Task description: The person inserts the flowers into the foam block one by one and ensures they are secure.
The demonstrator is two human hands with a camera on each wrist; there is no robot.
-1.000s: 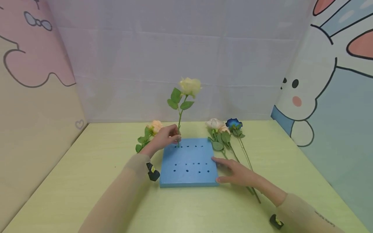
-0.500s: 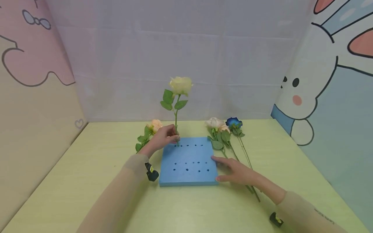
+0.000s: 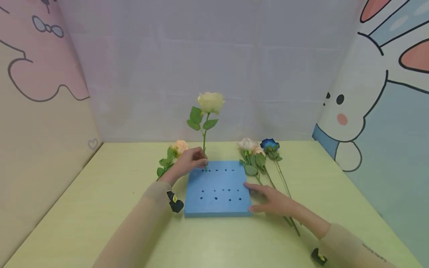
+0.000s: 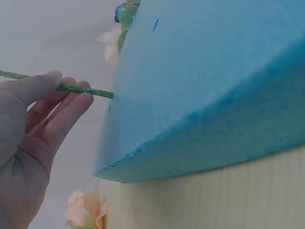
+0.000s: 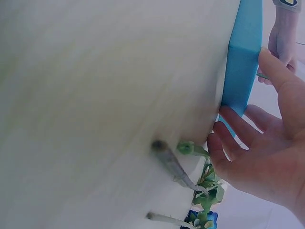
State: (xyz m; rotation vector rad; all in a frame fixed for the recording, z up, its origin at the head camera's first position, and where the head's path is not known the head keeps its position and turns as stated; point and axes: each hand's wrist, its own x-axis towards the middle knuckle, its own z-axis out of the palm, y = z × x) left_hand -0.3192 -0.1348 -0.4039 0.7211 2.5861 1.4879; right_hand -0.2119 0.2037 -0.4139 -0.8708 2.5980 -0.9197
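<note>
My left hand (image 3: pixel 188 162) pinches the green stem (image 4: pixel 76 88) of a pale yellow rose (image 3: pixel 210 102) between thumb and fingers. The rose stands nearly upright above the back left of a blue foam block (image 3: pixel 218 180) dotted with rows of small holes. In the left wrist view the stem's lower tip is right at the block's top face, near a hole. My right hand (image 3: pixel 273 200) rests along the block's right side, thumb and fingers spread and fairly straight, also seen in the right wrist view with its thumb on the block's edge (image 5: pixel 240 67).
Left of the block lies a peach rose (image 3: pixel 181 147), partly behind my left arm. To the right lie a whitish rose (image 3: pixel 247 144), another peach rose (image 3: pixel 258 149) and a blue rose (image 3: pixel 269 143), their stems running under my right hand and forearm. A pale cloth wall (image 3: pixel 214 67) stands behind the table.
The yellow rose has swung left from a rightward lean and now stands more upright, still pinched in my left hand. My right hand keeps its place on the block.
</note>
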